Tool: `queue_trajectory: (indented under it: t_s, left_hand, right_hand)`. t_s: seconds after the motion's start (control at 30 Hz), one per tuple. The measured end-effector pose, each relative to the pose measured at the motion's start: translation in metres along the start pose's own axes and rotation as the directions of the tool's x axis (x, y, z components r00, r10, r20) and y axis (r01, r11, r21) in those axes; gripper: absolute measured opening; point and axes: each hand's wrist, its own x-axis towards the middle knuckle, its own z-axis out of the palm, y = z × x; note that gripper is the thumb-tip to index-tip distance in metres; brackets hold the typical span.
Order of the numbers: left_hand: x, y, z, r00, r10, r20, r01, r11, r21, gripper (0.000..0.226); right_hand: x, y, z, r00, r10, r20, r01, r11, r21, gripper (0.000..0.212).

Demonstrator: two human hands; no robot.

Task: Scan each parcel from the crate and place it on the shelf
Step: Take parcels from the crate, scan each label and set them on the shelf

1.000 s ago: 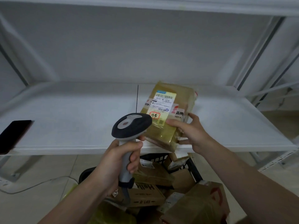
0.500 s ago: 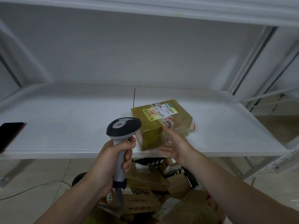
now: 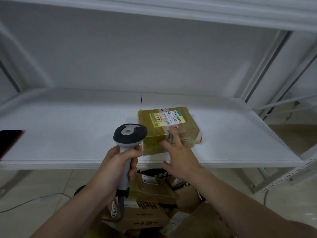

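A cardboard parcel (image 3: 169,127) wrapped in yellowish tape, white shipping label up, lies flat on the white shelf (image 3: 77,134) near its front edge. My right hand (image 3: 180,155) has its fingers spread and straight, with the fingertips against the parcel's near side. My left hand (image 3: 118,167) grips the handle of a grey and black barcode scanner (image 3: 129,136), held upright just left of the parcel. Below the shelf, the black crate (image 3: 154,174) holds several brown cardboard parcels (image 3: 145,213), partly hidden by my arms.
A black phone (image 3: 8,141) lies at the shelf's left edge. White shelf uprights (image 3: 267,66) stand at the right, with another rack beyond. A thin cable (image 3: 34,200) runs over the tiled floor at the left. An upper shelf board spans the top.
My right hand tilted the parcel from upright in front of the scanner down flat onto the shelf, then let go; its fingers now only touch the side. The scanner stayed in place.
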Motion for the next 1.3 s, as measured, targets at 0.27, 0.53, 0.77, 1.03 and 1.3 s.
queue_trajectory:
  t_s: [0.27, 0.53, 0.77, 1.03, 1.3]
  left_hand:
    - [0.029, 0.003, 0.000, 1.000, -0.007, -0.029, 0.008, 0.999, 0.040, 0.010]
    - [0.061, -0.001, -0.005, 0.998, -0.021, -0.063, 0.023, 1.000, 0.017, 0.013]
    - [0.078, -0.004, -0.007, 0.995, -0.031, -0.093, 0.035, 0.999, 0.041, 0.016]
    - [0.087, -0.004, -0.008, 0.991, -0.041, -0.127, 0.044, 0.999, 0.022, 0.026]
    - [0.081, -0.007, -0.008, 0.991, -0.062, -0.117, 0.067, 0.997, 0.040, 0.024]
  right_hand:
    - [0.080, 0.028, 0.008, 0.993, 0.119, -0.009, -0.119, 0.993, 0.009, 0.064]
    - [0.174, 0.084, 0.007, 0.972, 0.227, -0.062, -0.229, 0.973, -0.026, 0.072]
    - [0.232, 0.111, 0.000, 0.964, 0.258, -0.066, -0.261, 0.964, -0.052, 0.078]
    - [0.275, 0.131, 0.005, 0.963, 0.259, -0.081, -0.264, 0.962, -0.067, 0.091]
    - [0.254, 0.117, 0.003, 0.964, 0.232, -0.129, -0.233, 0.972, 0.003, 0.098]
